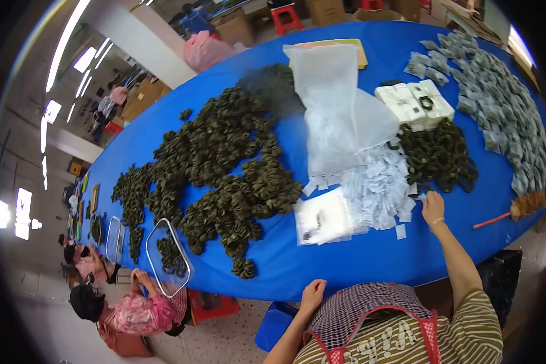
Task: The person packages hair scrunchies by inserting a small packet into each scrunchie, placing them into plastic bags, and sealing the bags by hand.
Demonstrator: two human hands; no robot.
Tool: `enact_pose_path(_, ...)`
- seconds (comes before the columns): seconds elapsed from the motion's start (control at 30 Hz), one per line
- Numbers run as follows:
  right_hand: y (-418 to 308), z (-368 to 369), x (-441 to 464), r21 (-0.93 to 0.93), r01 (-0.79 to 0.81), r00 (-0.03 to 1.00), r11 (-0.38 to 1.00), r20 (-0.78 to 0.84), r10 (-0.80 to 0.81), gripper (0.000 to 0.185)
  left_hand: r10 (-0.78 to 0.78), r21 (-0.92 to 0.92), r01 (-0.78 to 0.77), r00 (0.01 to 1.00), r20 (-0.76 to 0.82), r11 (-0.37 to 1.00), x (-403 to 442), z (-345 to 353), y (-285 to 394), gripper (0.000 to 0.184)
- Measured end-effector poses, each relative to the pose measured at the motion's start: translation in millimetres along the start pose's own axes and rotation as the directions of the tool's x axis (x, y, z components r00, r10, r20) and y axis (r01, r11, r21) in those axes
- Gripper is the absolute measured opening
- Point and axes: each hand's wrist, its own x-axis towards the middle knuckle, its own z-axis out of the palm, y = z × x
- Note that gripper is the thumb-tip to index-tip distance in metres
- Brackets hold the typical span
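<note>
My right hand [432, 209] reaches over the blue table, its fingers drawn together. It is between a heap of small white slips [379, 188] and a pile of dark green ring-shaped bands [443, 155]; whatever its fingertips hold is too small to make out. My left hand [312, 294] rests curled at the near table edge, with nothing visible in it. Beyond it lies a stack of clear plastic bags [324, 217]. White packets [414, 103] stand stacked behind the bands, with one dark band on top.
A large heap of dark coiled bands [218, 151] covers the table's left side. Filled small bags [497, 109] pile up at right, near a red-handled duster [508, 211]. A translucent sack [333, 109] lies mid-table. A co-worker [127, 309] sits at left by a wire-rimmed frame [186, 270].
</note>
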Motion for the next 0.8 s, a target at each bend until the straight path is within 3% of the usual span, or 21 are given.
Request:
enact_pose_path(0.07,-44.5,-21.2,-22.5,0.247,-0.262,0.964,0.933,0.101,0.245,0.014,-0.034,-0.048,0.035,0.999,0.021,0.998,6.7,-0.8,-0.6,0.029)
enact_pose_path(0.1,-70.2,-31.8,-33.5,0.45,-0.278,0.957,0.849,0.208,0.203,0.015,-0.019,-0.178,0.031,0.997,0.068,0.984,12.9,3.2,-0.2,0.03)
enact_pose_path(0.13,-101.4,-38.2,-44.2,0.538,-0.361,0.922,0.762,0.329,0.204,0.014,0.004,-0.303,0.031,0.994,0.113,0.952,20.0,8.3,-0.1,0.032)
enact_pose_path(0.2,-155.4,-48.5,-63.0,0.699,-0.612,0.758,0.37,0.652,0.022,0.015,0.058,-0.456,0.052,0.973,0.224,0.888,24.4,11.7,24.8,0.039)
enact_pose_path(0.27,-198.0,-47.4,-69.0,0.683,-0.706,0.662,0.188,0.73,-0.171,0.014,0.109,-0.484,0.063,0.941,0.32,0.873,26.5,15.6,64.2,0.044)
enact_pose_path(0.3,-212.7,-46.7,-68.4,0.645,-0.747,0.607,0.158,0.76,-0.231,0.014,0.126,-0.478,0.065,0.926,0.357,0.876,29.4,21.9,71.0,0.044)
enact_pose_path(0.37,-220.4,-25.1,-77.2,0.655,-0.709,0.586,0.261,0.753,-0.299,0.014,0.192,-0.458,0.05,0.864,0.466,0.888,50.7,34.7,51.8,0.036)
enact_pose_path(0.47,-229.2,-20.9,-78.5,0.653,-0.585,0.619,0.481,0.742,-0.256,0.013,0.129,-0.417,0.056,0.907,0.401,0.907,50.8,35.3,57.2,0.029)
enact_pose_path(0.57,-251.2,-36.9,-73.9,0.499,-0.792,0.506,0.352,0.859,-0.079,0.014,0.109,-0.423,0.063,0.923,0.369,0.904,47.0,32.0,53.0,0.031)
enact_pose_path(0.63,-248.3,-23.4,-80.9,0.457,-0.812,0.438,0.365,0.888,-0.137,0.015,0.145,-0.422,0.017,0.926,0.348,0.906,50.2,22.5,54.9,0.031)
enact_pose_path(0.67,-246.3,-17.3,-85.3,0.435,-0.821,0.403,0.37,0.9,-0.166,0.016,0.074,-0.045,-0.062,0.929,0.363,0.997,60.8,4.7,55.5,0.03)
enact_pose_path(0.7,-247.3,-15.6,-88.1,0.477,-0.78,0.461,0.404,0.876,-0.142,0.016,0.353,0.018,-0.353,0.936,0.0,0.936,65.7,-5.1,57.1,0.025)
enact_pose_path(0.73,-248.9,-14.8,-90.2,0.515,-0.737,0.519,0.438,0.846,-0.121,0.017,0.423,0.145,-0.402,0.89,-0.171,0.904,75.1,-30.8,67.4,0.023)
enact_pose_path(0.77,-251.2,-15.0,-91.7,0.547,-0.691,0.574,0.472,0.813,-0.103,0.017,0.425,0.333,-0.31,0.83,-0.361,0.89,94.0,-57.6,68.5,0.024)
enact_pose_path(0.8,-253.6,-17.9,-90.1,0.56,-0.657,0.607,0.504,0.79,-0.086,0.016,0.467,0.413,-0.263,0.697,-0.544,0.872,119.4,-86.1,63.0,0.028)
